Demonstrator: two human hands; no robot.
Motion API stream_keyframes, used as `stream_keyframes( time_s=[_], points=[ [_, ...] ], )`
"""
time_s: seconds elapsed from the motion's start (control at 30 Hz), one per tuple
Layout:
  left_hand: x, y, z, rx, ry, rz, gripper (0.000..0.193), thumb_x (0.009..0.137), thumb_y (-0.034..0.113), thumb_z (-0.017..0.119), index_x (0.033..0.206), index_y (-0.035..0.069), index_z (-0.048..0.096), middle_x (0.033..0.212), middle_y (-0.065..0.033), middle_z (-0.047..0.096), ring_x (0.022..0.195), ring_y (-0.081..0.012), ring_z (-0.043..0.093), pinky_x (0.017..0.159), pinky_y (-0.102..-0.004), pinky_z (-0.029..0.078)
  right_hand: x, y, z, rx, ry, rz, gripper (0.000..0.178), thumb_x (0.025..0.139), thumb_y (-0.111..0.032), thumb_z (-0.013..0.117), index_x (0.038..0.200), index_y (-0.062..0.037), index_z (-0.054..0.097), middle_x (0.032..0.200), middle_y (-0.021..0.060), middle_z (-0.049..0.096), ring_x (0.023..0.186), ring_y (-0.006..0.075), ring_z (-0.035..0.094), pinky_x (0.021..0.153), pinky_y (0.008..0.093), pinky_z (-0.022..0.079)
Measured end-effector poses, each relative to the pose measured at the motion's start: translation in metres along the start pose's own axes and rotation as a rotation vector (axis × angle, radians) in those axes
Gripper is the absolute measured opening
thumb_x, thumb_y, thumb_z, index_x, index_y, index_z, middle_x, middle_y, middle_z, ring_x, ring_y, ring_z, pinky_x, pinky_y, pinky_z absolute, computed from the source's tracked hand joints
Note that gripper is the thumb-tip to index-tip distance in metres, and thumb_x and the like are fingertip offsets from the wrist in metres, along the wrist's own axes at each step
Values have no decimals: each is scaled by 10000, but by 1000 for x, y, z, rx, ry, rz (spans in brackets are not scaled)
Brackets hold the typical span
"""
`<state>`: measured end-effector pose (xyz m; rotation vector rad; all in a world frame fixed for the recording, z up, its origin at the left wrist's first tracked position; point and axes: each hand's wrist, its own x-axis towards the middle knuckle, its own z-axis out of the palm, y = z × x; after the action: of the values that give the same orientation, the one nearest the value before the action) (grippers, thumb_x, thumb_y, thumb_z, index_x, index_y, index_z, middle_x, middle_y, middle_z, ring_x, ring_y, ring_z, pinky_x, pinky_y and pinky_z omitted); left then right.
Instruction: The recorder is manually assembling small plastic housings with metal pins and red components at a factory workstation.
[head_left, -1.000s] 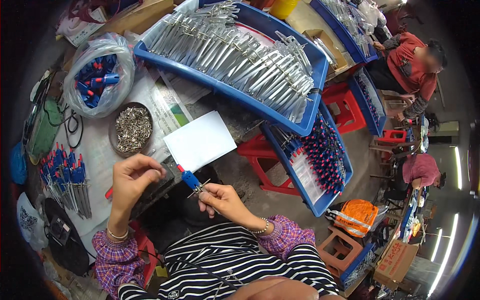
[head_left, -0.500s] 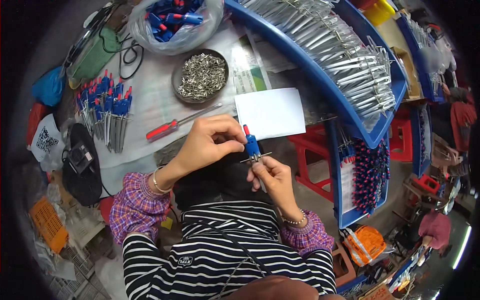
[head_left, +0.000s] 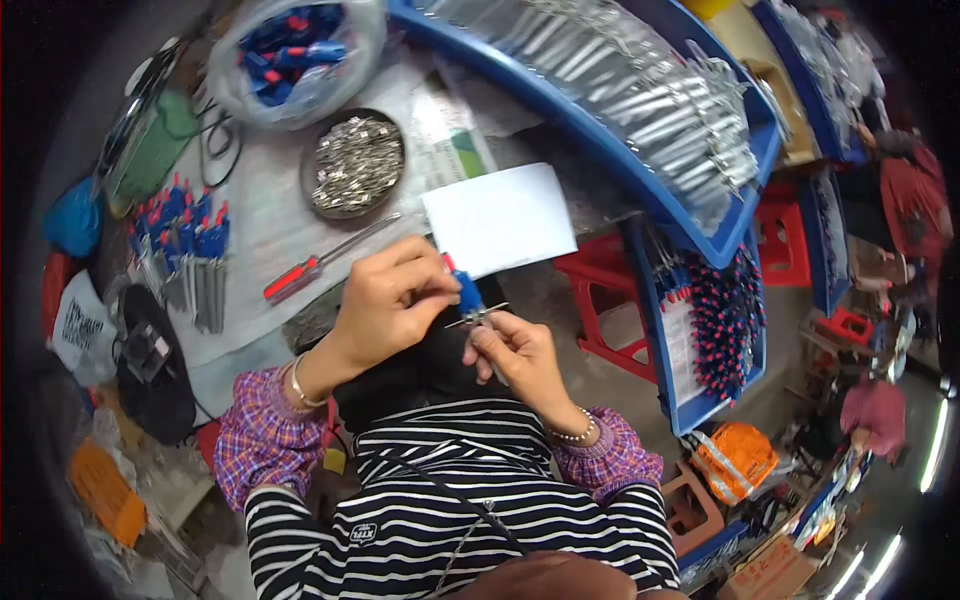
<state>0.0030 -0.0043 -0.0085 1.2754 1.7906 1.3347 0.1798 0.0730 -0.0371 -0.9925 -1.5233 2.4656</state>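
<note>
In front of my lap, my right hand (head_left: 515,355) pinches the metal end of a blue tool handle with a red tip (head_left: 467,293). Thin metal prongs stick out sideways beside the fingertips, and the red tip points up toward the paper. My left hand (head_left: 390,305) is closed in a pinch against the handle's left side; anything small between those fingertips is hidden. Beyond my left hand lie a red-handled screwdriver (head_left: 292,281) and a dark round bowl (head_left: 311,196) of small metal pins. A white sheet (head_left: 505,222) lies just past the handle.
A blue tray (head_left: 690,215) of long metal parts curves along the far right. Similar blue-and-red handles fill a plastic bag (head_left: 235,90), a pile (head_left: 185,225) at left and a lower blue tray (head_left: 680,405). Red stools (head_left: 610,300) stand below. Other people are at the far right.
The view has shifted, so the bench things appear farther left. Both hands stay together on the blue handle, which tilts slightly more to the left.
</note>
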Motion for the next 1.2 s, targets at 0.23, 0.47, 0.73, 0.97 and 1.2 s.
stream_keyframes(
  time_s=[0.23, 0.47, 0.73, 0.97, 1.2],
  points=[
    [1, 3, -1, 139, -23, -58, 133, 636, -77, 698, 729, -5, 634, 768, -32, 570, 588, -59, 479, 499, -193, 353, -1, -5, 0, -83, 0, -99, 156, 905, -105, 548, 841, 26, 605, 683, 31, 621, 525, 46, 529, 486, 193, 428],
    [7, 14, 0, -409, -26, -391, 342, 691, -89, 671, 1009, 16, 603, 883, -19, 581, 739, -63, 558, 564, -168, 445, -10, -17, 0, -233, 25, -211, 151, 907, -121, 553, 879, 17, 607, 667, 43, 623, 525, 75, 544, 495, 227, 444],
    [6, 5, -14, -503, -167, -546, 360, 665, -65, 715, 1000, -30, 588, 801, -54, 623, 676, -81, 602, 603, -178, 490, -14, -19, 3, -304, 11, -295, 133, 878, -113, 548, 816, -4, 594, 589, 62, 593, 456, 117, 537, 433, 266, 395],
    [9, 7, -15, -453, -210, -525, 330, 694, -33, 712, 1001, -23, 590, 776, -39, 613, 660, -63, 586, 596, -167, 474, -9, -13, 4, -84, -62, -133, 176, 907, -145, 535, 833, 1, 598, 623, 34, 606, 475, 70, 524, 438, 212, 399],
    [11, 16, -25, -168, -258, -368, 401, 730, -33, 661, 1119, -4, 569, 809, -42, 621, 705, -79, 588, 625, -191, 470, -1, -8, 3, 103, -128, -37, 192, 927, -168, 527, 871, 3, 595, 671, 23, 607, 491, 45, 510, 450, 179, 402]
  ],
)
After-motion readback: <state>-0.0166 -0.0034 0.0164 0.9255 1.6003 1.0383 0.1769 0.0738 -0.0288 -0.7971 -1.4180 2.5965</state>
